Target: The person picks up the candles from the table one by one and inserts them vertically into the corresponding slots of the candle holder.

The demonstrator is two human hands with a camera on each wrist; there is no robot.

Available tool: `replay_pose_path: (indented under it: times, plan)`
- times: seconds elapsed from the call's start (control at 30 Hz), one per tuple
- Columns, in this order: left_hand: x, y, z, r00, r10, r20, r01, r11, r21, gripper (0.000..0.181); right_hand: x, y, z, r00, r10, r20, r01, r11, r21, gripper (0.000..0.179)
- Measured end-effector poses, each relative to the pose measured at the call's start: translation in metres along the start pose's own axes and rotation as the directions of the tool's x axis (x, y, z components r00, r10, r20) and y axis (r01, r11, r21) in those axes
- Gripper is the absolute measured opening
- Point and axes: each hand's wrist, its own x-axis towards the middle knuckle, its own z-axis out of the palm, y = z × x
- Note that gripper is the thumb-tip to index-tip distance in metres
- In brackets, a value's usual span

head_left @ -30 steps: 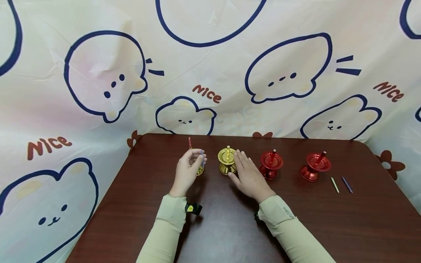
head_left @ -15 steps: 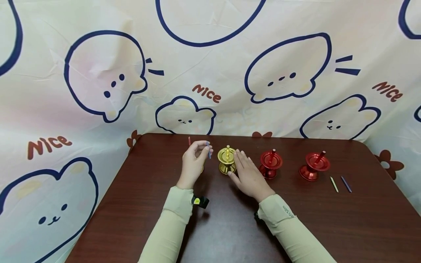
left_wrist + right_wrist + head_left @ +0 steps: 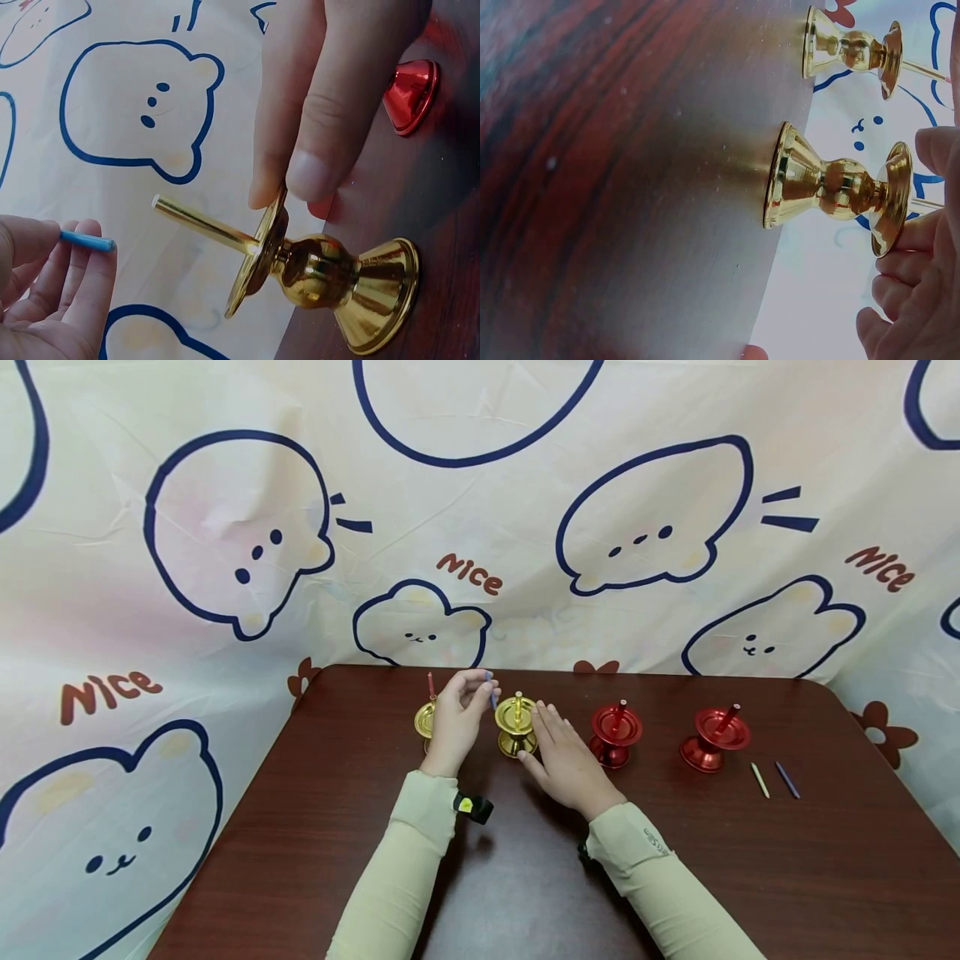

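Note:
My left hand (image 3: 454, 718) pinches a short, thin blue candle (image 3: 88, 241) between thumb and fingers, just left of the nearer gold candlestick (image 3: 307, 270). That candlestick stands upright, its thin tube pointing up from a round dish, and the candle is apart from the tube. My right hand (image 3: 573, 768) lies along the right side of the same candlestick, fingers straight, with fingertips at the dish's rim. Partly behind my left hand stands another gold candlestick (image 3: 423, 722), with a red candle (image 3: 431, 686) upright in its tube.
Two red candlesticks (image 3: 617, 725) stand to the right on the dark wooden table (image 3: 825, 877). Beyond them lie a pale green candle (image 3: 761, 780) and a darker blue candle (image 3: 787, 780). A printed cloth (image 3: 525, 568) hangs behind the table's back edge.
My left hand has moved right and slightly away from me with the blue candle, from the left gold candlestick toward the nearer one. My right hand has stayed in place.

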Motion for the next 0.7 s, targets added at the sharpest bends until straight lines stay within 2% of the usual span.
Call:
replay_pose_path:
  times: [0.53, 0.7]
  plan:
    - [0.011, 0.001, 0.011, 1.0, 0.03, 0.004, -0.03, 0.999, -0.034, 0.025, 0.0, 0.0, -0.001, 1.0, 0.004, 0.004, -0.004, 1.0, -0.004, 0.071]
    - [0.015, 0.001, 0.016, 0.998, 0.055, 0.018, -0.055, 0.999, 0.001, 0.024, -0.001, 0.0, 0.0, 1.0, -0.002, -0.006, 0.001, 1.0, -0.009, 0.071]
